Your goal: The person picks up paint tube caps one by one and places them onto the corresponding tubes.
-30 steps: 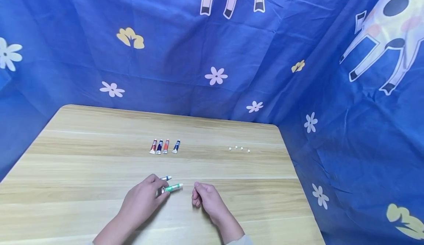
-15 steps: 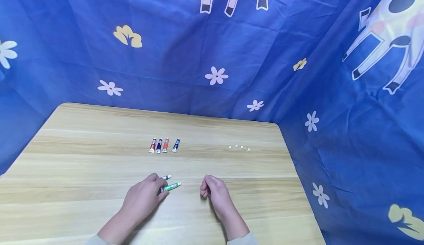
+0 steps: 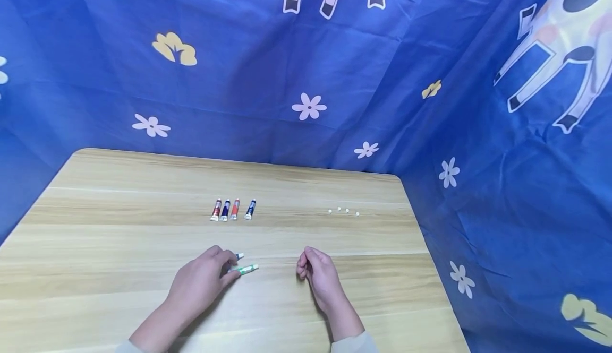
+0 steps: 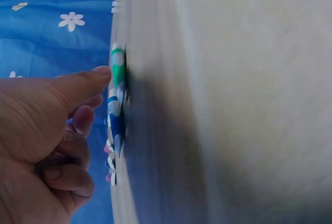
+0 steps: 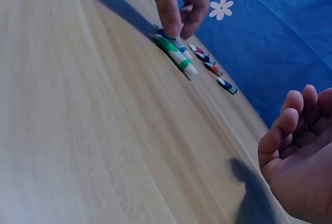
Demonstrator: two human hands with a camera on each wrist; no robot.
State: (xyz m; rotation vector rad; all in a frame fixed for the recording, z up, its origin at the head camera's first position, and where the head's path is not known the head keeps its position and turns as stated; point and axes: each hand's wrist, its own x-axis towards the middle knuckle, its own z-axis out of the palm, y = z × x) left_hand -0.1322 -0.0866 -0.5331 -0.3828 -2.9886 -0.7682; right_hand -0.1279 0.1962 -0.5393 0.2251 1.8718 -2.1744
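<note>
Two small paint tubes lie side by side on the table by my left hand [image 3: 197,283]: a green paint tube [image 3: 247,269] and, just beyond it, a blue paint tube [image 3: 239,256], both with white caps. Thumb and index finger hover apart over their near ends, the thumb [image 4: 91,82] right at the green tube in the left wrist view. The hand partly hides both tubes in the head view. To their right my right hand [image 3: 324,280] is held above the table, its fingers [image 5: 280,128] loosely curled with nothing seen in them.
Farther back lies a row of paint tubes: a dark red tube [image 3: 217,209], a purple tube [image 3: 224,210], an orange-red tube [image 3: 235,209] and, slightly apart, a dark blue tube [image 3: 250,209]. Several small white caps [image 3: 339,208] sit right of them. Blue patterned cloth [image 3: 268,71] stands behind the table.
My right hand has moved to the right and slightly away from me, farther from the tubes. My left hand stays over the green and blue tubes. The view has shifted slightly.
</note>
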